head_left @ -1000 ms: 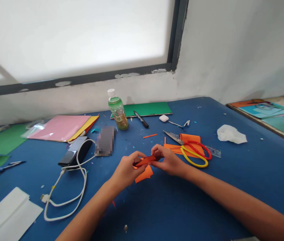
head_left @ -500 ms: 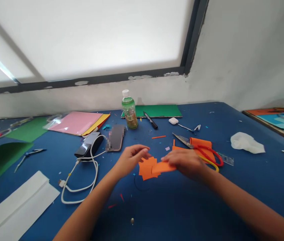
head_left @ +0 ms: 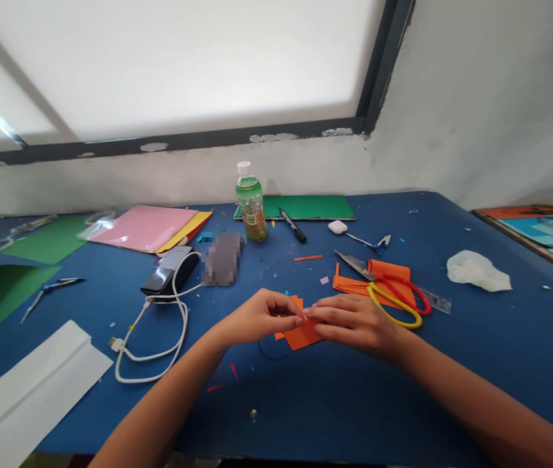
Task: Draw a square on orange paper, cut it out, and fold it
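Between my two hands is a small piece of orange paper (head_left: 302, 337), lying over other orange pieces on the blue table. My left hand (head_left: 264, 316) pinches at its upper edge with thumb and fingertips. From the other side my right hand (head_left: 354, 323) grips the same paper, its bent fingers meeting the left fingertips and hiding part of it. Just right of my right hand, scissors (head_left: 393, 292) with red and yellow handles lie partly on more orange paper (head_left: 388, 268), which is folded or rolled at the top.
A power bank (head_left: 166, 273) with a looped white cable (head_left: 186, 325), a phone (head_left: 222, 260) and folded white paper (head_left: 37, 396) lie leftward. Behind stand a green-labelled bottle (head_left: 252, 208) and a black marker (head_left: 293, 225). Crumpled white tissue (head_left: 476, 271) lies right. Paper scraps dot the table.
My left hand has moved right and closed at the orange paper. My right hand has brought its piece closer, so the fingertips of both hands now meet. The view has shifted slightly.
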{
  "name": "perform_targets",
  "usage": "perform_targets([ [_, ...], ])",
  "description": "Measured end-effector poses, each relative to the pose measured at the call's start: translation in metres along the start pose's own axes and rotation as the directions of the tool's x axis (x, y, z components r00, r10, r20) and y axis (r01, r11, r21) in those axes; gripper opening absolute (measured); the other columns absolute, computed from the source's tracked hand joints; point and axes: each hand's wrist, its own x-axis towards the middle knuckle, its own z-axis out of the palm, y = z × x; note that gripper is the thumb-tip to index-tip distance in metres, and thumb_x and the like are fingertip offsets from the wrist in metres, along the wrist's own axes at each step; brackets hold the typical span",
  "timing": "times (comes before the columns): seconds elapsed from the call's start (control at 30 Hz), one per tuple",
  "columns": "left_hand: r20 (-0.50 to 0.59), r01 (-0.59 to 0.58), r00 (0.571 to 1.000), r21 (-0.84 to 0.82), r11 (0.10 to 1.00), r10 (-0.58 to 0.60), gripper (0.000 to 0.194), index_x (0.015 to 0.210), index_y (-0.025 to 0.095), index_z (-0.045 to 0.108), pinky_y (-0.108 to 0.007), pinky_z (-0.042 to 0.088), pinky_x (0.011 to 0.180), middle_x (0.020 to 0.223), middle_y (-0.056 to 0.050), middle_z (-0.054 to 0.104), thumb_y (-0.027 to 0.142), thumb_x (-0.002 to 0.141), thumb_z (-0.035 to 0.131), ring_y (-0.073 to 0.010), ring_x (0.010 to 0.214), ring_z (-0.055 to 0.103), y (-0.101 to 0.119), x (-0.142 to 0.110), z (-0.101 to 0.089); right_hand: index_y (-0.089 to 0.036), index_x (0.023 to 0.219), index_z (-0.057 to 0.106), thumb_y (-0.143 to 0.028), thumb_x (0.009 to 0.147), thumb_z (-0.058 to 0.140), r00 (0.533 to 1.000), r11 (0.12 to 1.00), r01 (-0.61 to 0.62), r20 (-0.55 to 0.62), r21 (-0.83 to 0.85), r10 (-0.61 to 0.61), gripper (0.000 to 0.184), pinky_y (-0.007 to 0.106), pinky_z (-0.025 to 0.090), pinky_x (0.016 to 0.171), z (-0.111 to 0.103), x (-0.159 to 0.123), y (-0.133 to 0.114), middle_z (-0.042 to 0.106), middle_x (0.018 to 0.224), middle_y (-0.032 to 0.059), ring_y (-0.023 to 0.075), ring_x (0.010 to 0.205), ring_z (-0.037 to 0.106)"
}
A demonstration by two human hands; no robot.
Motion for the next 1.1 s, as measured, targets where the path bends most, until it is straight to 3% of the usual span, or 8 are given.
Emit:
perform_targets([
  [0.07,-0.056,-0.015,0.998,0.066,0.998,0.019,0.017,0.077,0.014,0.067,-0.020,0.042,0.054,0.069,-0.001,0.065,0.026,0.077,0.055,-0.0112,0.060,0.055,-0.001,0.001,0.002,-0.018,0.102,0.056,-0.012,0.090,0.042,0.999,0.998,-0.032,-0.006,-0.049,0.032,0.019,0.029,0.052,0.074,0.001,-0.001,0.001,0.067,0.101,0.0071,0.0174,0.091,0.063],
  [0.17,-0.155,-0.043,0.985,0.179,0.983,0.072,0.014,0.074,0.015,0.065,-0.020,0.043,0.057,0.068,0.000,0.064,0.019,0.075,0.051,-0.0107,0.060,0.055,-0.003,0.003,0.005,-0.017,0.111,0.052,-0.014,0.089,0.043,0.971,0.971,-0.233,-0.066,-0.057,0.229,0.025,0.032,0.050,0.081,0.005,0.000,-0.001,0.065,0.106,0.0098,0.0177,0.097,0.061],
  [0.3,-0.206,-0.094,0.965,0.313,0.945,0.164,0.013,0.071,0.017,0.064,-0.021,0.043,0.058,0.066,0.001,0.063,0.021,0.075,0.052,-0.0106,0.059,0.055,-0.004,0.003,0.012,-0.016,0.092,0.060,-0.024,0.086,0.049,0.887,0.887,-0.462,0.033,0.024,0.461,0.015,0.030,0.050,0.072,0.018,0.002,-0.007,0.068,0.088,0.0083,0.0186,0.081,0.063],
  [0.4,-0.223,-0.124,0.948,0.400,0.908,0.227,0.010,0.069,0.018,0.063,-0.021,0.042,0.058,0.065,0.001,0.063,0.019,0.073,0.053,-0.0105,0.059,0.054,-0.006,0.003,0.017,-0.017,0.082,0.061,-0.022,0.087,0.046,0.877,0.880,-0.473,0.113,0.038,0.466,0.017,0.026,0.045,0.064,0.024,0.003,-0.011,0.066,0.075,0.0056,0.0163,0.069,0.061],
  [0.5,-0.237,-0.141,0.932,0.459,0.877,0.274,0.008,0.068,0.018,0.062,-0.021,0.042,0.059,0.065,0.001,0.063,0.018,0.072,0.055,-0.0109,0.059,0.055,-0.005,0.002,0.021,-0.018,0.073,0.060,-0.022,0.086,0.045,0.880,0.884,-0.468,0.106,0.018,0.463,0.021,0.024,0.039,0.058,0.023,0.004,-0.014,0.063,0.066,0.0029,0.0137,0.061,0.056],
  [0.73,-0.305,-0.105,0.902,0.530,0.841,0.305,0.008,0.063,0.017,0.059,-0.022,0.044,0.057,0.061,0.001,0.062,0.016,0.069,0.054,-0.0114,0.056,0.055,-0.002,0.001,0.006,-0.018,0.067,0.058,-0.015,0.081,0.046,0.893,0.894,-0.449,0.024,0.007,0.449,0.019,0.023,0.039,0.057,0.005,0.010,-0.014,0.062,0.064,0.0014,0.0124,0.059,0.055],
  [0.9,-0.396,-0.057,0.863,0.539,0.841,0.313,0.010,0.067,0.016,0.061,-0.024,0.047,0.059,0.063,-0.001,0.063,0.018,0.072,0.053,-0.0130,0.059,0.057,-0.003,0.003,-0.010,-0.019,0.069,0.056,-0.013,0.079,0.048,0.841,0.844,-0.525,-0.085,0.110,0.534,0.014,0.022,0.042,0.060,-0.004,0.013,-0.013,0.061,0.066,0.0009,0.0117,0.059,0.055],
  [1.1,-0.240,-0.273,0.885,0.430,0.861,0.400,0.019,0.092,0.017,0.066,-0.024,0.052,0.067,0.088,-0.005,0.071,0.027,0.078,0.057,-0.0155,0.076,0.066,0.007,-0.004,0.004,-0.019,0.075,0.056,-0.016,0.083,0.045,0.822,0.810,-0.550,-0.043,0.202,0.568,0.013,0.021,0.042,0.057,0.001,0.012,-0.015,0.059,0.065,0.0002,0.0104,0.057,0.053],
])
